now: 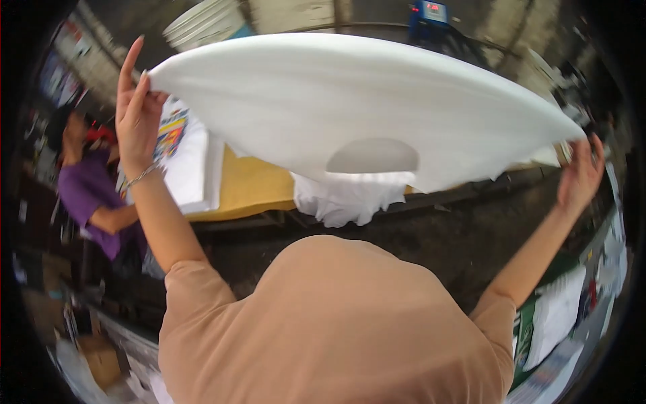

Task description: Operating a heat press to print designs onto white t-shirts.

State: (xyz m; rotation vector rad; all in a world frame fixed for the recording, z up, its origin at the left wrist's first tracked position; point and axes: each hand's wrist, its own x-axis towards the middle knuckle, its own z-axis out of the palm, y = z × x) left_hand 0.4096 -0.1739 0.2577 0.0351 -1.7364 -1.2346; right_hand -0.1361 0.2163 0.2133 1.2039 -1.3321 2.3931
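Observation:
A white T-shirt (323, 94) is spread wide and taut in the air between my raised hands, with a rounded opening near its lower middle. At its far left corner, my left hand (139, 108) pinches the cloth, one finger pointing up. My right hand (580, 172) grips the opposite corner, lower and at the far right; its fingertips are partly hidden by the fabric. Beneath the held shirt, a crumpled white cloth (350, 202) hangs over the near edge of a yellow-covered table (252, 182).
Left on the table lies a stack of white shirts (195, 168) with a colourful print on top. A person in a purple shirt (91, 188) is beside it. Behind are a white bucket (205, 27) and a blue device (429, 15). Folded white cloth (557, 313) lies at lower right.

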